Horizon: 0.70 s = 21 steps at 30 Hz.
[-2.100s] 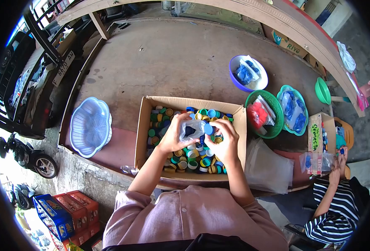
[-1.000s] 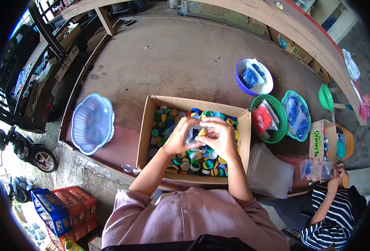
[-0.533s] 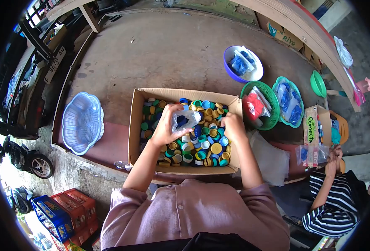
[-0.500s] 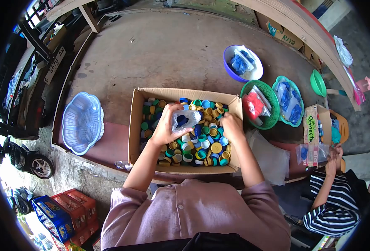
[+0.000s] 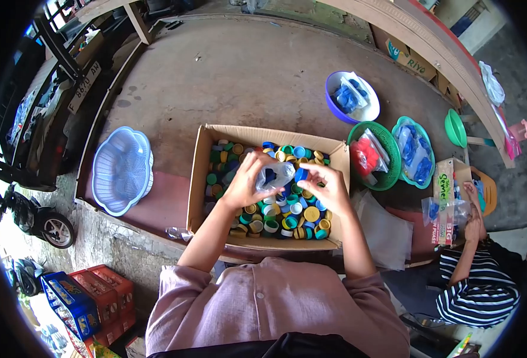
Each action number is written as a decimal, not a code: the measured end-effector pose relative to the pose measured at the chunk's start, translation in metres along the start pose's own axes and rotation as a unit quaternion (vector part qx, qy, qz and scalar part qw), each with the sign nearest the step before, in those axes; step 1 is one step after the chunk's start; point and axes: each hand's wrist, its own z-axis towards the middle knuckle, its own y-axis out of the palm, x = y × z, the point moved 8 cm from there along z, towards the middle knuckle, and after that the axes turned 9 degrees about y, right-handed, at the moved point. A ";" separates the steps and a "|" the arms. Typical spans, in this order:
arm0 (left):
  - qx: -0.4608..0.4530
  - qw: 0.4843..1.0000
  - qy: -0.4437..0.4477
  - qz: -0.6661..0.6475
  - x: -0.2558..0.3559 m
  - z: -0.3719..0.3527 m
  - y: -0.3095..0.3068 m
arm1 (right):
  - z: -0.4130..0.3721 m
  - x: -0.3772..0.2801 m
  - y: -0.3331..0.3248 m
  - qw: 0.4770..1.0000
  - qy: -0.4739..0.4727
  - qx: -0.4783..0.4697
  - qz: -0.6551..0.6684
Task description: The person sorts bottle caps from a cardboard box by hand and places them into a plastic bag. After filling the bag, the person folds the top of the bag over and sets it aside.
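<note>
My left hand (image 5: pixel 248 184) grips a clear plastic bag (image 5: pixel 280 176) by its side, its mouth spread wide, with dark blue caps inside. Close to the bag's right edge, my right hand (image 5: pixel 328 190) pinches a blue bottle cap (image 5: pixel 301 174) between thumb and fingers. Both hands are above an open cardboard box (image 5: pixel 197 206) holding many loose bottle caps (image 5: pixel 270 225) in yellow, green, blue and white.
A pale blue basket (image 5: pixel 120 173) sits left of the box. To the right are a purple bowl (image 5: pixel 330 102), a green basket (image 5: pixel 388 179), a teal basket (image 5: pixel 428 173) and flat plastic sheets (image 5: pixel 388 232). A co-worker in a striped sleeve (image 5: pixel 478 298) handles another bag (image 5: pixel 439 209).
My right hand has come up from the caps at the box's right side and moved left to the bag, with a blue cap in its fingers. My left hand still holds the bag.
</note>
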 end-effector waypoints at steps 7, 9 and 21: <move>-0.005 0.999 0.033 -0.011 0.000 -0.004 0.005 | 0.007 -0.025 0.040 0.997 0.058 -0.018 -0.038; -0.006 1.000 0.030 -0.008 0.000 -0.005 0.005 | 0.010 -0.021 0.042 0.998 0.066 -0.020 -0.010; 0.023 0.998 0.041 -0.028 0.001 0.001 0.002 | 0.021 0.006 0.035 0.983 0.130 -0.043 0.121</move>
